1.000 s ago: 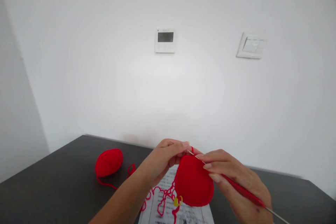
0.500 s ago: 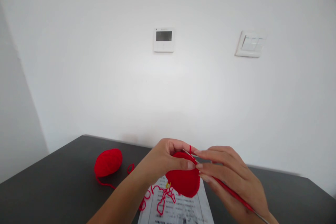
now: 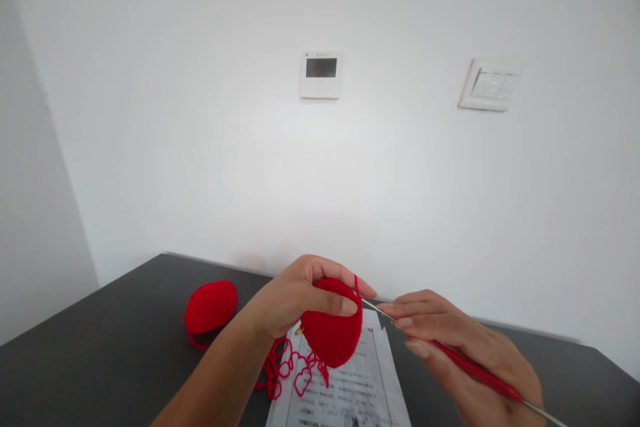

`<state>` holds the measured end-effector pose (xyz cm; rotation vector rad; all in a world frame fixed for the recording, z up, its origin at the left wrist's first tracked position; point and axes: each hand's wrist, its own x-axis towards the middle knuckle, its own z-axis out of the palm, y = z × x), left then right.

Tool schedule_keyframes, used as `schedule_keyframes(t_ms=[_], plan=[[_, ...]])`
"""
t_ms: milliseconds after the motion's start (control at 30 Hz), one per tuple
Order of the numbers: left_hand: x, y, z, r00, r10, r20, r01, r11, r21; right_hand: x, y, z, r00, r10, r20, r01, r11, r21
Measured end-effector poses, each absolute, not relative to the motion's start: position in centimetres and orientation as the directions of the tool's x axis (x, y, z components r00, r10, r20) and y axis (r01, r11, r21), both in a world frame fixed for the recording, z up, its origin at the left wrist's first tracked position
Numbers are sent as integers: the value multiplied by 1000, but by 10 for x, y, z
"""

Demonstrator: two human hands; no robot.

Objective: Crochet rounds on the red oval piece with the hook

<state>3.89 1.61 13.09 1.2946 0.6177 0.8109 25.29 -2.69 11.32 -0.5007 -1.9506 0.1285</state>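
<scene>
My left hand (image 3: 310,293) pinches a round red crochet piece (image 3: 333,337) between thumb and fingers, its thumb lying across the upper part. A strand of red yarn (image 3: 357,284) loops over the left index finger. In my right hand (image 3: 450,347) is a crochet hook (image 3: 473,368) with a red handle and a metal shaft. The hook's tip meets the upper right edge of the piece; the exact stitch is too small to make out. A small yellow stitch marker (image 3: 299,331) shows at the piece's left edge. Loose red yarn (image 3: 280,367) hangs and lies below.
A red yarn ball (image 3: 211,307) rests on the dark table (image 3: 125,333) at the left. Printed sheets (image 3: 380,380) lie under the hands. On the white wall behind are a control panel (image 3: 320,88) and a light switch (image 3: 493,85).
My right hand has moved right and down, drawing the hook's shaft farther from the left hand. The crochet piece and left hand have shifted slightly left, and the view has turned a little.
</scene>
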Motion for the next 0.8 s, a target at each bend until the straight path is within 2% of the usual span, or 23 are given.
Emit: schedule_keyframes(t_ms=[133,433,600,667,800], plan=[[39,16,135,620,784,25,-209,135,969,259,-26,119,-450,376,810,280,921,-272],[32,16,135,663,749,1,-163,143,976,247,-27,121,-405,355,842,212,933,-291],[33,19,136,681,732,12,-171,144,975,254,-26,129,-504,310,806,231,948,-220],[33,20,135,688,726,2,-160,149,976,257,-25,130,-523,320,790,212,947,-243],[32,21,133,697,717,-5,-118,122,985,257,-25,125,-471,388,792,130,919,-372]])
